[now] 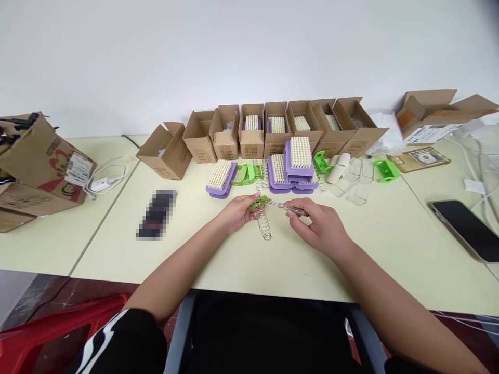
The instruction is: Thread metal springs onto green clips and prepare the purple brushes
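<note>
My left hand (pixel 242 212) is closed on a small green plastic part (pixel 257 202) above the table's middle. A coil spring (pixel 264 224) hangs down from that part toward me. In my right hand (pixel 317 223) is a screwdriver with a clear handle (pixel 297 210); its shaft points left and its tip meets the green part. Just beyond my hands lie a purple brush with cream bristles (pixel 221 176), green plastic brackets (pixel 244 175) and more springs (pixel 260 179). Several more purple brushes (pixel 300 153) are stacked behind the screwdriver.
Open cardboard boxes (pixel 252 148) line the wall, some holding brushes. Clear plastic pieces (pixel 360 182), a white rounded part (pixel 339 169) and a green bracket (pixel 386 170) lie right of the stack. A phone (pixel 468 228) rests far right; a large carton (pixel 47 161) and charger (pixel 103 184) stand left.
</note>
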A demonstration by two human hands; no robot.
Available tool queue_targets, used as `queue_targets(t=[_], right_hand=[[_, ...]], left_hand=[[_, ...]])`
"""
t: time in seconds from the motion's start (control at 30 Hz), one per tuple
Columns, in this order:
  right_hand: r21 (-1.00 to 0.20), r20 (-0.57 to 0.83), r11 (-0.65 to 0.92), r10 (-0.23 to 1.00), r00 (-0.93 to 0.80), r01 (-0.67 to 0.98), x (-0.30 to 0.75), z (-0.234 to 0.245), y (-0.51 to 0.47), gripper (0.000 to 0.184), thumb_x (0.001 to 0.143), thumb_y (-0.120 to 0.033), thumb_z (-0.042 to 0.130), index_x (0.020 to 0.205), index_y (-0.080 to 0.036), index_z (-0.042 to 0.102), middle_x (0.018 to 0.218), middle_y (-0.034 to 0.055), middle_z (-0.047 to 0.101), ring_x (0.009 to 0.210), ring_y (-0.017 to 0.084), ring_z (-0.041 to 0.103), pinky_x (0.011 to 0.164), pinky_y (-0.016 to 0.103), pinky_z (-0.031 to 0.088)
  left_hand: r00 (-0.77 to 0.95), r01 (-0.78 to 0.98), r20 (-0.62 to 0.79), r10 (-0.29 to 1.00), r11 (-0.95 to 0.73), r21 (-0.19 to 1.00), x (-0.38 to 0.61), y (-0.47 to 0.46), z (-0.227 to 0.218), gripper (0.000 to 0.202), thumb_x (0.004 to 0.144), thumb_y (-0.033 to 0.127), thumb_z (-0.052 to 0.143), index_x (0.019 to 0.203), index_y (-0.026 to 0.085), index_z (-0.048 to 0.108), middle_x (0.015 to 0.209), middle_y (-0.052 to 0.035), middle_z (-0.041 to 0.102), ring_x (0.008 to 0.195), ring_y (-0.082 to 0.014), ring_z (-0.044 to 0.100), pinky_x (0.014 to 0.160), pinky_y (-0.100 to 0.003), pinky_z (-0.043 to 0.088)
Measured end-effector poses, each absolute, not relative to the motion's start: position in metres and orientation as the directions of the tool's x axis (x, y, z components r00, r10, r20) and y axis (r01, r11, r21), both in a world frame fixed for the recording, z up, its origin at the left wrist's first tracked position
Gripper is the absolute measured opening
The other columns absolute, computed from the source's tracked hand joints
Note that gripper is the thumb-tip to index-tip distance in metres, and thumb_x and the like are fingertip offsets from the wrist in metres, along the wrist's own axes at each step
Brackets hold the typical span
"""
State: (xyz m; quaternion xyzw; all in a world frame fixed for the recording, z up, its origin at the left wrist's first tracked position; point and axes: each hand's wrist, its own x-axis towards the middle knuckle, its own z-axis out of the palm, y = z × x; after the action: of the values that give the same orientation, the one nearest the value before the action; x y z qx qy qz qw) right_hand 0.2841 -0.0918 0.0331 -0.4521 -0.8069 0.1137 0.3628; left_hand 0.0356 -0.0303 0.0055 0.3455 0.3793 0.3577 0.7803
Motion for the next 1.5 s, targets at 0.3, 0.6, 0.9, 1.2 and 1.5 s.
queue_targets(t=[0.3,0.6,0.9,1.2,1.5], right_hand=[[-0.512,0.502,0.580,0.801,-0.327,0.634,0.285,0.031,-0.092,0.020,0.102,-0.025,0.059,0.121,-0.028,0.064,0.111,0.0037,0.079,0.087,0.021,0.078,0.073,0.033,0.062],[-0.524,0.491,0.579,0.805,-0.333,0.625,0.286,0.030,-0.091,0.019,0.102,-0.025,0.059,0.121,-0.029,0.062,0.111,0.0033,0.079,0.086,0.020,0.077,0.071,0.033,0.060],[-0.345,0.535,0.643,0.733,-0.420,0.683,0.286,0.031,-0.091,0.022,0.101,-0.022,0.059,0.122,-0.026,0.064,0.104,0.0014,0.081,0.078,0.019,0.077,0.066,0.032,0.055],[-0.138,0.519,0.747,0.614,-0.595,0.651,0.289,0.044,-0.095,0.024,0.102,-0.020,0.058,0.126,-0.023,0.061,0.120,0.0043,0.080,0.089,0.021,0.078,0.074,0.035,0.058],[-0.152,0.470,0.764,0.614,-0.634,0.627,0.292,0.048,-0.097,0.026,0.104,-0.020,0.056,0.129,-0.023,0.062,0.123,0.0048,0.079,0.095,0.022,0.079,0.075,0.037,0.058]], left_hand=[[0.456,-0.327,-0.354,0.816,0.524,0.786,0.035,-0.029,0.005,0.045,0.089,0.045,0.082,0.110,0.005,0.079,0.086,-0.0090,0.067,0.069,-0.0111,0.057,0.063,-0.025,0.044],[0.474,-0.310,-0.360,0.804,0.534,0.786,0.033,-0.028,0.003,0.048,0.089,0.047,0.083,0.113,0.005,0.079,0.086,-0.0090,0.067,0.071,-0.0120,0.059,0.065,-0.026,0.047],[0.467,-0.296,-0.324,0.823,0.491,0.819,0.035,-0.030,0.003,0.055,0.085,0.054,0.084,0.110,0.006,0.080,0.084,-0.0066,0.063,0.069,-0.0111,0.055,0.064,-0.026,0.043],[0.410,-0.233,-0.280,0.868,0.396,0.888,0.043,-0.037,0.000,0.065,0.080,0.064,0.083,0.112,0.008,0.080,0.079,-0.0022,0.058,0.066,-0.0101,0.051,0.064,-0.028,0.040],[0.397,-0.177,-0.273,0.876,0.365,0.914,0.045,-0.039,0.000,0.065,0.082,0.064,0.081,0.113,0.007,0.080,0.078,-0.0022,0.058,0.066,-0.0112,0.052,0.066,-0.029,0.043]])
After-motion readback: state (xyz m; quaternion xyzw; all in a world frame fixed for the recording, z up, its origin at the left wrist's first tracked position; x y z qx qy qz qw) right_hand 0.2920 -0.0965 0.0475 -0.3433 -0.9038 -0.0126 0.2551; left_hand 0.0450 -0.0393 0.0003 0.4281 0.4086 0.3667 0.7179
